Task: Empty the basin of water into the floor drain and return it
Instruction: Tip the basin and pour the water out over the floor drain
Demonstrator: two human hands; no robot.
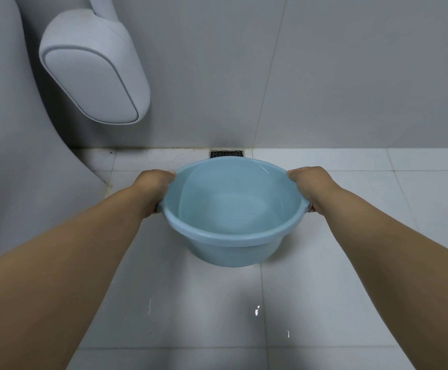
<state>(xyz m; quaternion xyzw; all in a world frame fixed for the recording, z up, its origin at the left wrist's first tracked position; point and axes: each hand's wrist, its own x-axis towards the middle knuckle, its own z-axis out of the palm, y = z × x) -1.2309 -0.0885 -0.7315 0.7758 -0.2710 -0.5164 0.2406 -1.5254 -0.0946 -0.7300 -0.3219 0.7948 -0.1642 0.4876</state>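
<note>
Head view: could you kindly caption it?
Both hands, left and right, hold a blue basin of water before the floor drain.

A white wall-mounted fixture (94, 73) with a rounded, oblong body hung at the upper left, tilted, on a pale arm (102, 8) that ran out of sight at the top. A large curved white surface (9, 145) filled the left side below and beside it. The wall (324, 76) behind was covered in big grey tiles with thin joints. The floor (351, 276) was laid in glossy white tiles, with grime along the seam at the wall's foot and small bright glints near the bottom.
</note>
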